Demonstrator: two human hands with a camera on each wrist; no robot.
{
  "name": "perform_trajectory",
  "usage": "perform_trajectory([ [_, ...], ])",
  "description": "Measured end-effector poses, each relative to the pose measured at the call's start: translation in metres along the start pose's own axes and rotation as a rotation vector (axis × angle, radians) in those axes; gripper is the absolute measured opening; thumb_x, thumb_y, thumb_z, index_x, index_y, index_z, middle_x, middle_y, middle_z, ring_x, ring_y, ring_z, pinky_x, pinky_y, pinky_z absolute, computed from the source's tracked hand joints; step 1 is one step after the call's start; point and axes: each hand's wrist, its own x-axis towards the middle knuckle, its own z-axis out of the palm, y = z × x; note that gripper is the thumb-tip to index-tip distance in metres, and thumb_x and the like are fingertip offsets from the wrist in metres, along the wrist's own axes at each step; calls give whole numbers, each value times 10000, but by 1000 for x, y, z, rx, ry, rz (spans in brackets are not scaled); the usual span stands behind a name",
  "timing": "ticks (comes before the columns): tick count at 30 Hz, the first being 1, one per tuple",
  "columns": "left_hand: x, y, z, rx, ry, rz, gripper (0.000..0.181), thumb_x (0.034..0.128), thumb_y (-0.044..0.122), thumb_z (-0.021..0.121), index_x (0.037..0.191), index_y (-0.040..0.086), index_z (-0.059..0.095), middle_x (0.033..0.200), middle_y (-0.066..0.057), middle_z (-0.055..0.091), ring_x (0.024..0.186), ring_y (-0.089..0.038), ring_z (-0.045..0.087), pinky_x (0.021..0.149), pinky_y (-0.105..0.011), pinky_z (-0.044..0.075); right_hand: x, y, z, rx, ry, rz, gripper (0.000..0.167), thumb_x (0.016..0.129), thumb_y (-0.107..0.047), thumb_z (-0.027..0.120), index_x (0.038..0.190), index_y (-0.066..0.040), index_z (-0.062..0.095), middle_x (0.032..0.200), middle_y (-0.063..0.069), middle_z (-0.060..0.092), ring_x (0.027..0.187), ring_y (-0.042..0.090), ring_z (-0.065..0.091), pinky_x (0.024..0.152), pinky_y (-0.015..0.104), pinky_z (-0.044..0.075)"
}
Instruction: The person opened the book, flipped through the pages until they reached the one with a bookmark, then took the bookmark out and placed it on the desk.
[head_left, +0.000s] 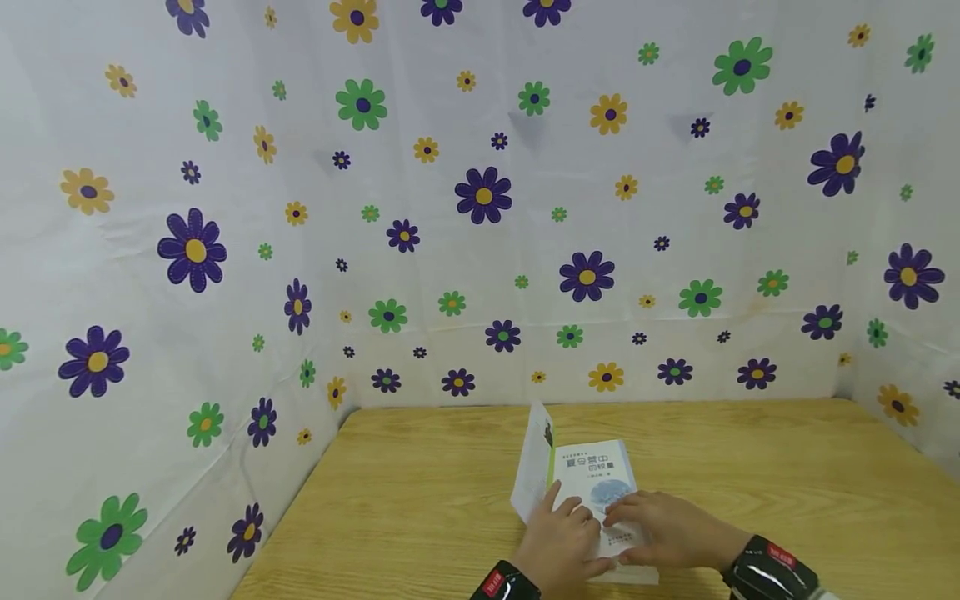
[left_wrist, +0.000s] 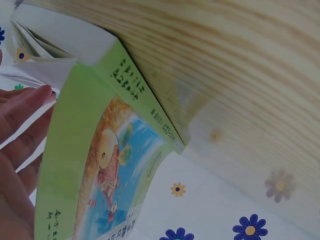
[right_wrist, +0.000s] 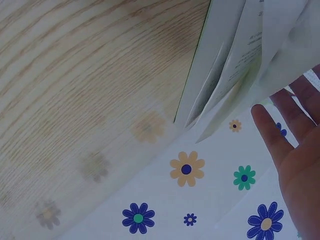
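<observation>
A paperback book [head_left: 581, 477] lies open on the table, its front cover [head_left: 531, 475] raised on the left and a title page with a blue picture showing. My left hand [head_left: 558, 542] rests on the lower left of that page, fingers spread. Across the lower right of the page lies my right hand [head_left: 675, 529], fingers extended and touching the paper. The left wrist view gives the cover's green and blue outside [left_wrist: 107, 165] beside the left fingers [left_wrist: 25, 110]. Several loose leaves [right_wrist: 240, 65] fan apart near the right hand in the right wrist view.
Beneath the book is a wooden table [head_left: 420, 492] with pale yellow grain. A white curtain [head_left: 427, 275] printed with purple, green and yellow flowers stands behind it and along both sides. Dark bands [head_left: 772, 568] are strapped round both wrists.
</observation>
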Motion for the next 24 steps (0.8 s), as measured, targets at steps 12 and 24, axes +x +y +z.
perform_trajectory([
  [12, 0, 2, 4, 76, 187, -200, 367, 786, 358, 686, 1068, 131, 622, 1010, 23, 618, 976, -141, 561, 925, -396, 408, 8, -8, -1, -127, 335, 19, 578, 819, -420, 656, 1242, -46, 533, 1270, 102, 515, 1132, 294, 494, 892, 498, 417],
  [24, -25, -24, -6, 218, 122, -203, 635, 709, 143, 750, 1297, 179, 512, 1434, -33, 341, 1329, -240, 240, 1065, -417, 204, -8, -3, 11, -100, 144, 60, 655, 786, -584, 588, 1215, -90, 558, 1271, 101, 507, 1100, 331, 499, 865, 539, 418],
])
